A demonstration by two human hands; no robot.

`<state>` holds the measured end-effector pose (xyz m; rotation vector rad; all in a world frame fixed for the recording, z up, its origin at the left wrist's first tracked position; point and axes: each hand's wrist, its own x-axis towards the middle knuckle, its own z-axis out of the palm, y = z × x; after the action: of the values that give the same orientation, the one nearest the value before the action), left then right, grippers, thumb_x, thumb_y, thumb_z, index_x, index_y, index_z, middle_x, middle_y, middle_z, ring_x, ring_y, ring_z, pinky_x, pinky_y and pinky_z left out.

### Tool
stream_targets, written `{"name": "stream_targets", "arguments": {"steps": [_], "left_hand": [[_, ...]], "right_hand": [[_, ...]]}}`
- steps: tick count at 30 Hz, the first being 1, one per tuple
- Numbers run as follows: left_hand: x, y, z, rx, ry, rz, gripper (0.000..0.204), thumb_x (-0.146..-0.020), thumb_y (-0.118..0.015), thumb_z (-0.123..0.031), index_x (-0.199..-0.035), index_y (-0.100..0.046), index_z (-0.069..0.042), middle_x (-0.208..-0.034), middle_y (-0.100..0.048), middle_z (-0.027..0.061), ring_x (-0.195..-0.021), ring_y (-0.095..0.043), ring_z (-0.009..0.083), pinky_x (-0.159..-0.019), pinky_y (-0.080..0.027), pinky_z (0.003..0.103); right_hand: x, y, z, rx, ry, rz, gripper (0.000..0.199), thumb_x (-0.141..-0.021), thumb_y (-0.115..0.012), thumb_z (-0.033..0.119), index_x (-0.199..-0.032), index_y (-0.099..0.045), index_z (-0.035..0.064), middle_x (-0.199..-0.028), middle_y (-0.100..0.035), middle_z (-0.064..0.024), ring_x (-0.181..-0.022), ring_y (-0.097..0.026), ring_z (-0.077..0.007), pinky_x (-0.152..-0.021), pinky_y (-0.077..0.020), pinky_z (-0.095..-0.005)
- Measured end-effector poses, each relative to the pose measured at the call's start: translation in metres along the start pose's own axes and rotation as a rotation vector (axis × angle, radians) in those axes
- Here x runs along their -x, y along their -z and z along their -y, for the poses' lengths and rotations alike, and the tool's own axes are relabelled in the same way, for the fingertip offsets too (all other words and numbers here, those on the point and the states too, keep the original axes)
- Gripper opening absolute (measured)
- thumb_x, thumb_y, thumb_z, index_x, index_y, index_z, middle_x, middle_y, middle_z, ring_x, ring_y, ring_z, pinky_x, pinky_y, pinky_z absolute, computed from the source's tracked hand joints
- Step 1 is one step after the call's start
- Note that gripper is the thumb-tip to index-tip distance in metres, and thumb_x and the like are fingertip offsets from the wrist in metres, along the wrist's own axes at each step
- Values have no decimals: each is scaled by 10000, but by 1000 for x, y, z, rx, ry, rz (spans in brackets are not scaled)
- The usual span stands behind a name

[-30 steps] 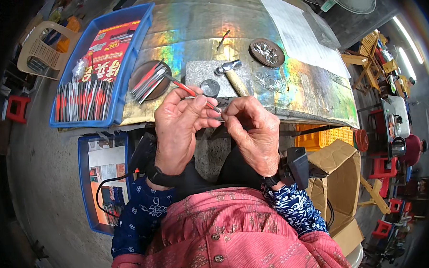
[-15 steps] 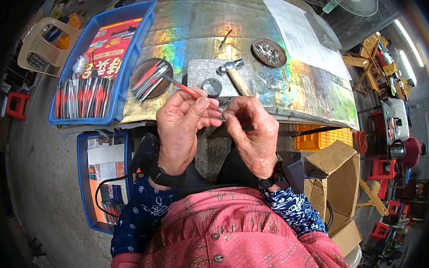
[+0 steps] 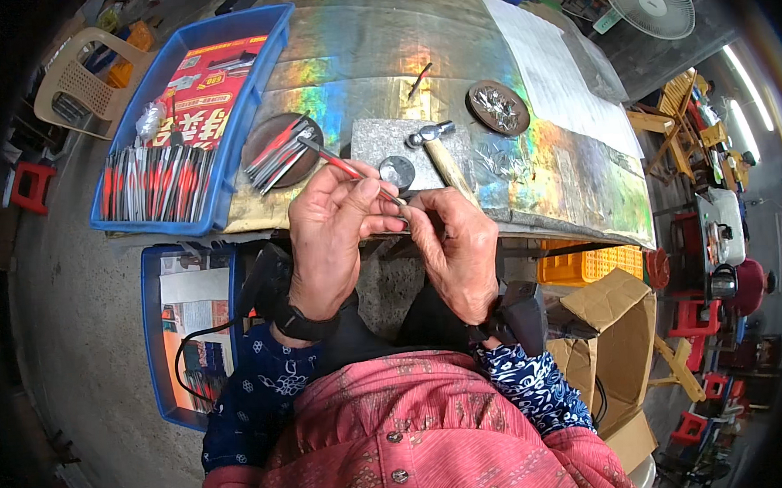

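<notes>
One slender straight rod [image 3: 340, 164], red with a dark grey far end, grasped between thumb and fingers of the left hand [image 3: 326, 247] and slanting down toward the right hand [image 3: 458, 250], near tip just at its fingertips. Right hand curled, thumb and forefinger drawn together at that tip; cannot tell whether gripping it or merely touching. Beyond both, a worktop [image 3: 360, 36] covered in creased, shiny sheeting with rainbow glints. Past the left hand and a little left of it, a round brown dish [image 3: 302, 171] bearing slim red, black and silvery strips [image 3: 275, 155]. Farther left of the same hand, a long blue plastic crate [image 3: 150, 227] with another row of such strips. Straight beyond both hands, a speckled grey stone slab [image 3: 369, 140], carrying a dark round disc [image 3: 397, 172] and a metal-headed hammer [image 3: 447, 167], wooden handle pointing back toward the right hand. Beyond and right of that hand, loose silvery slivers [image 3: 503, 165].
</notes>
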<state>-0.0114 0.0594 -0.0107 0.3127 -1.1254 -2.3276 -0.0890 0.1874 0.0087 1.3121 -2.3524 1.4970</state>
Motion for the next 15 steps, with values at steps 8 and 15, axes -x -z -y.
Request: {"name": "stream_targets", "arguments": {"steps": [8, 15], "left_hand": [[-34, 5, -1, -304, -226, -3, 84, -936, -572, -34, -1004, -572, 14, -833, -637, 72, -695, -619, 104, -585, -539, 221], [-42, 4, 6, -541, -304, -23, 57, -926, -578, -4, -977, -590, 19, -844, -649, 61, -672, -607, 73, -581, -503, 186]], "right_hand": [[-7, 31, -22, 623, 147, 5, 292, -774, -715, 96, -1036, -598, 41, -915, -544, -141, -789, -563, -318, -676, -470, -406], [1, 31, -33, 563, -124, 131, 448, -808, -707, 97, -1221, -535, 85, -1006, -564, -156, -875, -603, -380, -731, -496, -431]]}}
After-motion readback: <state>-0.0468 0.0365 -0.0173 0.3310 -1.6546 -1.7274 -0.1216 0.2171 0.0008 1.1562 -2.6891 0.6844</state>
